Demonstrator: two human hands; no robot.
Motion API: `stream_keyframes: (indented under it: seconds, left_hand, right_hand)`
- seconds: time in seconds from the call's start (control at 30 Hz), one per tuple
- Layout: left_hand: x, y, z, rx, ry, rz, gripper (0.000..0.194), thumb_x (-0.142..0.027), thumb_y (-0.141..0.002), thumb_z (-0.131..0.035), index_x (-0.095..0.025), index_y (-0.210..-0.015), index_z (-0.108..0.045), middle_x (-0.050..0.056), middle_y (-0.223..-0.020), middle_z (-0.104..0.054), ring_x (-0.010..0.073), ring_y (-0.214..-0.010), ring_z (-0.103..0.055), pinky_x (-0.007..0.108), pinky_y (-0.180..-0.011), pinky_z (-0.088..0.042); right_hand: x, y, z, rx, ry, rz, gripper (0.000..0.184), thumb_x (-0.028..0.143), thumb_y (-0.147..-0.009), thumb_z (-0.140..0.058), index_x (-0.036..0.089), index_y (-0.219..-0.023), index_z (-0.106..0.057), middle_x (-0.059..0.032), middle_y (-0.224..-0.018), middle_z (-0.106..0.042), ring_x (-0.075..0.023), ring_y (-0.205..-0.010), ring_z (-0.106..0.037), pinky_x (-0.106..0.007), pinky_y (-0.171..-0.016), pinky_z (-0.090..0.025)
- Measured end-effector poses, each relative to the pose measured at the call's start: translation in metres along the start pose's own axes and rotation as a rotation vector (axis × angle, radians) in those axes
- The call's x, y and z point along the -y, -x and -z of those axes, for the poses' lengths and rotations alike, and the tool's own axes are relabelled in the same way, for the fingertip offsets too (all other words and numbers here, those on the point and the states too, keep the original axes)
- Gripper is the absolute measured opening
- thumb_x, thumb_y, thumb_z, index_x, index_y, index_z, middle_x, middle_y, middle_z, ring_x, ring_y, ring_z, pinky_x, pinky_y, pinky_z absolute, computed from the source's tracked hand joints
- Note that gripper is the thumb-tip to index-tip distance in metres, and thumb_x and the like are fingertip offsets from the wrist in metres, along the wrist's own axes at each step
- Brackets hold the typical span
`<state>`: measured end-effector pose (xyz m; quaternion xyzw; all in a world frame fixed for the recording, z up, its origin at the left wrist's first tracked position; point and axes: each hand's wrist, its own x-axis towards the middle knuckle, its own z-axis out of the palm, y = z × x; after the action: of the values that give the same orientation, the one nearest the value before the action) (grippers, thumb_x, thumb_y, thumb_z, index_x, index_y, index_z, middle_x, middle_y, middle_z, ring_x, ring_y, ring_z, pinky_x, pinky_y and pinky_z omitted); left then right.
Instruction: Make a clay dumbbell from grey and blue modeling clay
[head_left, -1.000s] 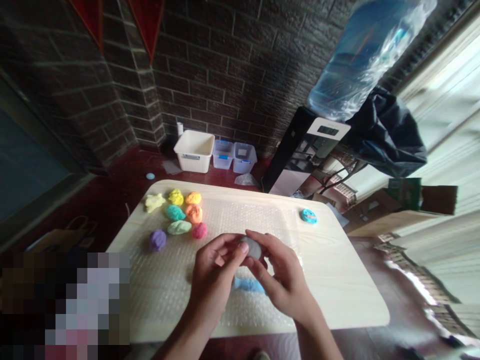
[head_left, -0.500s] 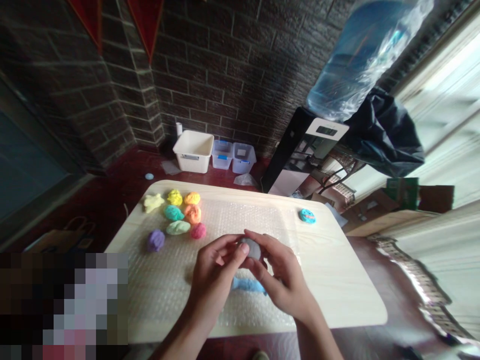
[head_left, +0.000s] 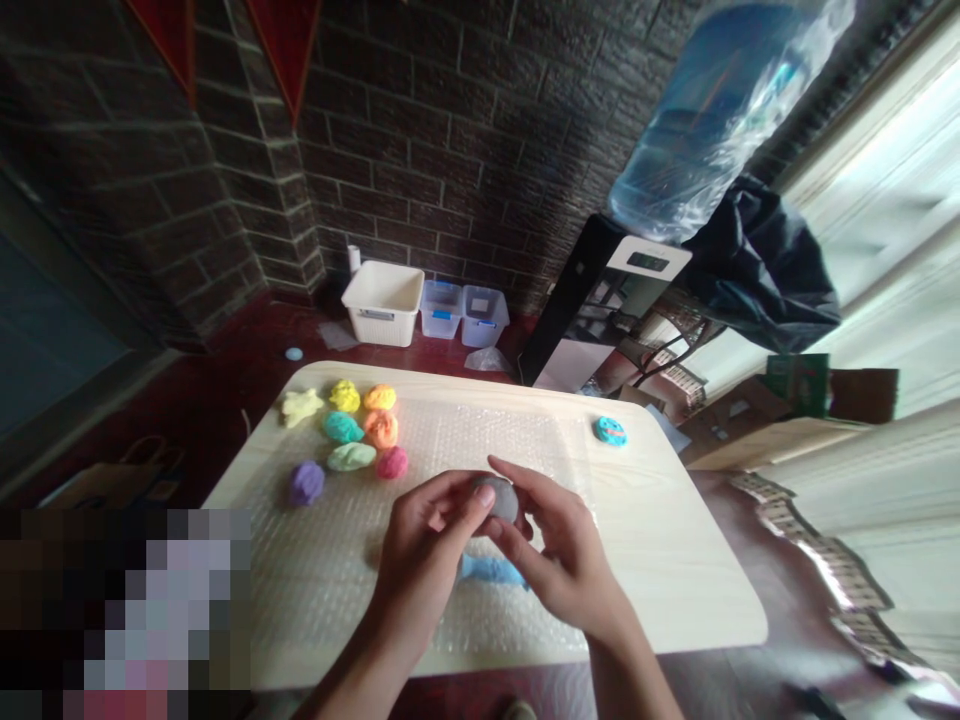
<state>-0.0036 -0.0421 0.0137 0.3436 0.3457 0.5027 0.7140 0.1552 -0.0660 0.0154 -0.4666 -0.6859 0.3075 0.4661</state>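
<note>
A rounded grey lump of modelling clay (head_left: 505, 502) is held above the table between my two hands. My left hand (head_left: 424, 535) is closed on it, with the thumb pressed on its near face. My right hand (head_left: 562, 545) curls around the right side, its thumb near the lower edge and its forefinger raised over the top. Some of its other fingers are hidden behind the lump. Below the hands, a light blue strip of clay (head_left: 491, 570) lies on bubble wrap (head_left: 330, 590), partly covered by my right hand.
At the table's left sit several coloured clay lumps, among them purple (head_left: 307, 483), pink (head_left: 392, 463), orange (head_left: 381, 428) and teal (head_left: 343, 427). A round blue piece (head_left: 611, 431) lies at the right. Behind the table (head_left: 675, 560) stand a white bin (head_left: 384, 312) and a water dispenser (head_left: 592, 320).
My right forefinger has lifted a little off the grey clay, and more of the lump's face shows. Both hands stay around it. The whole view has shifted slightly.
</note>
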Motion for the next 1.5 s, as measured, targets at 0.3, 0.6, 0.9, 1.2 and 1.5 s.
stream_keyframes:
  seconds: [0.3, 0.6, 0.9, 1.2, 1.5]
  left_hand:
    - [0.0012, -0.0006, 0.0026, -0.028, -0.005, -0.02, 0.024, -0.038, -0.088, -0.083, -0.015, -0.095, -0.082, 0.008, -0.084, -0.081, 0.019, -0.075, -0.074, 0.024, -0.066, -0.055]
    - [0.0, 0.0006, 0.0011, -0.067, 0.028, 0.012, 0.028, -0.036, -0.084, -0.086, -0.016, -0.104, -0.082, 0.009, -0.089, -0.082, 0.023, -0.082, -0.077, 0.029, -0.074, -0.06]
    - [0.0061, -0.0031, 0.0018, -0.043, 0.012, -0.041, 0.023, -0.037, -0.091, -0.082, -0.017, -0.102, -0.082, 0.008, -0.091, -0.081, 0.0201, -0.082, -0.075, 0.025, -0.073, -0.056]
    - [0.0059, -0.0041, 0.0061, 0.015, 0.016, 0.04, 0.021, -0.037, -0.087, -0.085, -0.017, -0.086, -0.077, 0.004, -0.083, -0.075, 0.0181, -0.078, -0.072, 0.025, -0.071, -0.058]
    - [0.006, -0.0043, 0.0018, -0.018, 0.059, 0.04, 0.023, -0.037, -0.082, -0.088, -0.016, -0.084, -0.08, 0.005, -0.079, -0.074, 0.0185, -0.075, -0.069, 0.027, -0.069, -0.058]
  right_hand:
    - [0.0017, -0.0012, 0.0008, 0.014, 0.147, 0.086, 0.052, 0.028, -0.093, -0.084, 0.029, -0.142, -0.067, -0.0023, -0.095, -0.076, -0.0158, -0.071, -0.059, -0.031, -0.067, -0.052]
    - [0.0031, -0.0025, 0.0011, 0.034, 0.093, 0.053, 0.047, 0.029, -0.099, -0.076, 0.027, -0.145, -0.068, -0.0036, -0.092, -0.075, -0.0161, -0.07, -0.06, -0.032, -0.065, -0.052]
    - [-0.001, -0.0023, -0.0056, -0.057, 0.224, 0.074, 0.053, 0.031, -0.094, -0.082, 0.028, -0.144, -0.065, -0.0028, -0.093, -0.07, -0.0177, -0.074, -0.06, -0.032, -0.067, -0.053]
    - [-0.0015, 0.0008, -0.0035, 0.021, 0.006, -0.037, 0.047, 0.029, -0.094, -0.081, 0.021, -0.139, -0.069, -0.0038, -0.093, -0.077, -0.0126, -0.065, -0.062, -0.025, -0.059, -0.056]
    - [-0.0036, 0.0003, -0.0011, 0.002, 0.042, -0.038, 0.048, 0.034, -0.089, -0.088, 0.023, -0.134, -0.073, -0.0058, -0.099, -0.08, -0.0152, -0.071, -0.068, -0.027, -0.063, -0.058]
